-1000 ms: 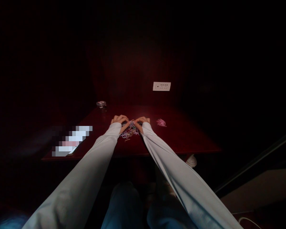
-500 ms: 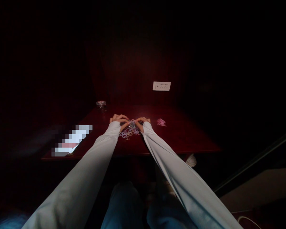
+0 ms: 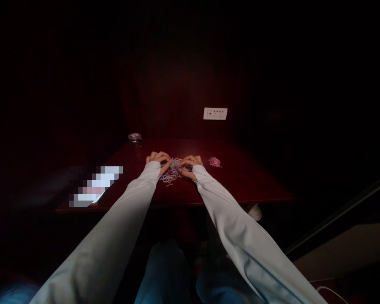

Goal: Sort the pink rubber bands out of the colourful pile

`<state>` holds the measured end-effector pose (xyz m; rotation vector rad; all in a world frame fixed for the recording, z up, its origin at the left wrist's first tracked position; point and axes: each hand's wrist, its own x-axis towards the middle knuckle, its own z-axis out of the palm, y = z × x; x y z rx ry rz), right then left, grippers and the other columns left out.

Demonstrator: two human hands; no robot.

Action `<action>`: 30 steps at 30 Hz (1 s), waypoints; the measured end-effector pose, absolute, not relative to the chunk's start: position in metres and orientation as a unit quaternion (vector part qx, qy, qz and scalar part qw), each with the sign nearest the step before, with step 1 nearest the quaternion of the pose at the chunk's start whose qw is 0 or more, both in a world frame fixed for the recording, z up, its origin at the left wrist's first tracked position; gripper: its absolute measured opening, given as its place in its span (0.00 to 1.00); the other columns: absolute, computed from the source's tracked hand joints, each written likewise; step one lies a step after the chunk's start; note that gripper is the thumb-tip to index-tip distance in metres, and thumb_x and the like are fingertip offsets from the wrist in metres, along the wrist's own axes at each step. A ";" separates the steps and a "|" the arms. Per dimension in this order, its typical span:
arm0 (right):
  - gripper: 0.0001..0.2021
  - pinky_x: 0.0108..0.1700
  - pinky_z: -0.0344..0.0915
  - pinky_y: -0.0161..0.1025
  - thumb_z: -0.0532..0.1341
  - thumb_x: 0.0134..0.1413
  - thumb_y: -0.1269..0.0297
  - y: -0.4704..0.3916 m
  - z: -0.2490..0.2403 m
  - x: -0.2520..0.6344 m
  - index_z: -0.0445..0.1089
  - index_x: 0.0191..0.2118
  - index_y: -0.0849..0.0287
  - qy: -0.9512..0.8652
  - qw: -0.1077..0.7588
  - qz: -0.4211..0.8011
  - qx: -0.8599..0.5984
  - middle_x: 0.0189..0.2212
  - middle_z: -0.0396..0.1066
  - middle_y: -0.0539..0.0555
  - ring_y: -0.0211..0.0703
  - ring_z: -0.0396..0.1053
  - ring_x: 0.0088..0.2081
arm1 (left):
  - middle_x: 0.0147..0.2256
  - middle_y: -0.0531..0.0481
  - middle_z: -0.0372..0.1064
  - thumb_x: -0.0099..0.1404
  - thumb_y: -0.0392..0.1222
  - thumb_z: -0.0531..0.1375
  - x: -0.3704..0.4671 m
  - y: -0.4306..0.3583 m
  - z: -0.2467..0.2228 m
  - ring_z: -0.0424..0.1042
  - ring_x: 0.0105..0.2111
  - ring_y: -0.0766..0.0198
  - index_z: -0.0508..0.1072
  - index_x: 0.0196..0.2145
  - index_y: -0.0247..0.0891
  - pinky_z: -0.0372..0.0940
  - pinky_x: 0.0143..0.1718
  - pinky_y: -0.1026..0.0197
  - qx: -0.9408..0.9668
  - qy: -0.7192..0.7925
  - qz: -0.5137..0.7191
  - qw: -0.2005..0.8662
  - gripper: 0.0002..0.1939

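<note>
A loose pile of thin, mixed-colour elastic bands [image 3: 171, 175] lies on the dark red table between my hands. At the pile's left edge is my left hand [image 3: 157, 158], its fingers curled and the thumb tip close against the index finger. Whatever may be in that pinch is too small to make out. My right hand [image 3: 191, 162] reaches over the pile's right side with thumb and fingers apart, and nothing shows between them. Further right sits a smaller heap of pink bands [image 3: 214, 162].
A clear lidded jar [image 3: 134, 139] stands at the table's back left. Near the front left edge lies a blurred-out, bright phone-like slab [image 3: 106, 181]. A white socket panel [image 3: 215, 113] is on the wall behind the table [image 3: 247, 181].
My right hand has drawn back slightly to the right, away from the left fingertips, and its fingers have parted. The left hand has stayed nearly in place.
</note>
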<state>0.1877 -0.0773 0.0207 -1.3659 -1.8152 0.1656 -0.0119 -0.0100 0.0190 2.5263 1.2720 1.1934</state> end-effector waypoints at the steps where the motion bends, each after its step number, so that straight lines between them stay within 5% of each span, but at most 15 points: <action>1: 0.05 0.57 0.54 0.44 0.71 0.49 0.61 -0.080 0.021 0.190 0.81 0.35 0.46 -0.736 0.406 0.065 -0.537 0.43 0.74 0.49 0.47 0.60 0.50 | 0.44 0.53 0.77 0.64 0.45 0.62 -0.011 -0.011 0.019 0.64 0.47 0.53 0.77 0.30 0.46 0.54 0.48 0.50 0.823 0.416 0.386 0.037 0.06; 21: 0.04 0.53 0.56 0.45 0.73 0.46 0.63 -0.075 0.011 0.195 0.81 0.31 0.47 -0.735 0.392 0.081 -0.547 0.41 0.74 0.50 0.47 0.59 0.47 | 0.46 0.53 0.76 0.61 0.41 0.65 -0.005 -0.024 0.026 0.64 0.48 0.54 0.76 0.31 0.44 0.53 0.49 0.51 0.852 0.372 0.364 0.049 0.02; 30: 0.07 0.55 0.54 0.46 0.70 0.52 0.53 -0.068 0.011 0.195 0.82 0.34 0.47 -0.698 0.443 0.108 -0.552 0.41 0.76 0.51 0.48 0.64 0.51 | 0.46 0.52 0.76 0.60 0.47 0.65 -0.005 -0.021 0.021 0.64 0.47 0.55 0.79 0.31 0.47 0.57 0.52 0.50 0.866 0.339 0.361 0.065 0.04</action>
